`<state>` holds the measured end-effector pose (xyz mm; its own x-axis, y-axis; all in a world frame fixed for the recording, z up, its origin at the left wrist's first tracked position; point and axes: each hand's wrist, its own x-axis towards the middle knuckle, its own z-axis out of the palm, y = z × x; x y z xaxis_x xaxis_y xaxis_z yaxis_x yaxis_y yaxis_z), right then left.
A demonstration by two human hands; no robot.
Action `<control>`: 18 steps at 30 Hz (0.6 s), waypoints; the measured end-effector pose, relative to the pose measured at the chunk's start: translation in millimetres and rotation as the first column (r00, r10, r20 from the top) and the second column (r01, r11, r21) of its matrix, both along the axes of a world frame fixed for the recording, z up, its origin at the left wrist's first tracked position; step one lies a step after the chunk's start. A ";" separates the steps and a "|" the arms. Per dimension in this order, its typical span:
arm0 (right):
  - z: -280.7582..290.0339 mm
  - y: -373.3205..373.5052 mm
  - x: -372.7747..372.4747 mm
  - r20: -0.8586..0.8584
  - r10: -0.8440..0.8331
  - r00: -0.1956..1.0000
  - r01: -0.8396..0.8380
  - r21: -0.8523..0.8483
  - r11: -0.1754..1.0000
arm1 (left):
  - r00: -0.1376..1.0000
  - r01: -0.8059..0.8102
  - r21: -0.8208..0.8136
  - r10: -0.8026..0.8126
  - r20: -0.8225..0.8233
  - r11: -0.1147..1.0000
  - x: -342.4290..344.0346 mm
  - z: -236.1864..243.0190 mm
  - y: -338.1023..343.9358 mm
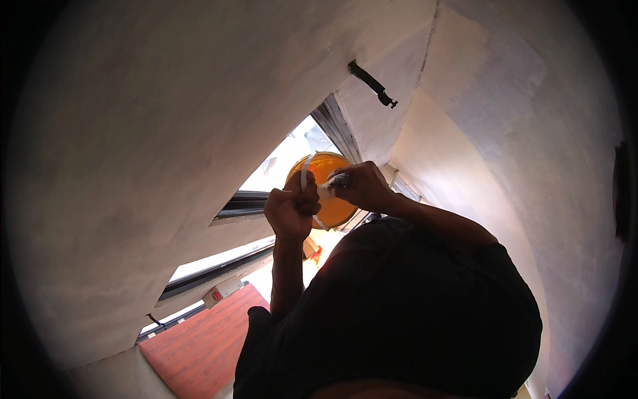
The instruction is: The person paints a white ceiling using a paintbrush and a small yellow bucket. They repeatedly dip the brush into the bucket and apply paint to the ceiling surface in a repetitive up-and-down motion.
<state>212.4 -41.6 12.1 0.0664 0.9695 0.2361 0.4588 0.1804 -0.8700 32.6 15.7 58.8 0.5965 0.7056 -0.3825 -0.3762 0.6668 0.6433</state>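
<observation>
In the middle of the view hangs a yellow-orange bucket (339, 211), seen from above into its open top. A white strip-like handle (305, 174) runs across its left side. My left hand (293, 207) is closed around this handle. Over the bucket's opening, my right hand (366, 187) grips a small dark and whitish object (337, 181). Its fingers hide much of that object, so its kind does not show. Whatever lies deeper in the bucket is hard to make out.
Behind the bucket, a bright window (276, 163) with dark frames opens in the pale wall (166, 133). A black strap-like fitting (372, 83) sticks out above. At lower left are a reddish-brown wood-grained panel (203, 342) and a small light box (222, 292).
</observation>
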 end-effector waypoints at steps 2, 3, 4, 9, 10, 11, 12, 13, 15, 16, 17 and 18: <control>0.8 1.1 3.2 0.076 -0.046 0.996 0.039 0.083 0.996 | 0.960 0.100 0.251 -0.027 -0.278 0.963 0.3 3.1 -2.5; 1.1 0.5 4.5 0.112 -0.071 0.991 0.056 0.126 0.990 | 0.897 0.190 0.362 -0.011 -0.442 0.913 -0.5 3.9 -4.7; -3.8 0.0 5.8 0.170 -0.056 0.984 0.036 0.120 0.992 | 0.806 0.296 0.443 0.027 -0.592 0.846 -0.8 3.3 -5.1; -37.5 -4.9 5.8 0.321 -0.099 0.942 0.028 0.219 0.975 | 0.293 0.832 0.552 0.804 -0.517 0.052 8.2 27.3 -7.4; -16.0 -8.1 7.0 0.355 -0.031 0.934 0.000 0.087 0.996 | 0.405 0.690 0.693 0.682 -0.609 0.209 12.0 31.9 -10.5; -25.7 -3.4 1.4 0.319 0.034 0.947 -0.035 -0.002 0.999 | 0.436 0.606 0.732 0.640 -0.632 0.310 4.8 23.5 -13.0; -27.4 -2.0 -6.1 0.308 0.061 0.949 -0.034 -0.091 0.995 | 0.462 0.553 0.741 0.599 -0.653 0.382 -0.3 11.1 -9.1; -28.7 0.5 -6.3 0.206 0.036 0.978 -0.036 -0.004 0.999 | 0.486 0.524 0.743 0.570 -0.662 0.416 0.4 -1.1 -2.9; -37.1 4.2 -2.9 0.147 0.032 0.989 -0.020 -0.087 0.996 | 0.528 0.494 0.741 0.520 -0.671 0.455 10.9 -13.6 7.6; -19.5 2.3 -1.2 0.094 0.025 0.995 -0.012 -0.130 0.991 | 0.557 0.460 0.736 0.483 -0.675 0.497 13.1 -19.6 10.4; -23.9 3.7 -1.0 0.005 0.070 0.998 -0.068 -0.186 0.980 | 0.666 0.355 0.721 0.380 -0.642 0.595 12.5 -19.8 11.7; -25.9 4.9 2.5 0.016 0.059 0.998 -0.056 -0.145 0.988 | 0.762 0.248 0.675 0.290 -0.579 0.695 13.7 -19.9 14.4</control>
<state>214.9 -36.6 -13.7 0.0067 0.9956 0.0939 0.4690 0.0798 -0.8796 46.3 30.1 38.9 0.4014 0.9149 -0.0437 0.2632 -0.0695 0.9622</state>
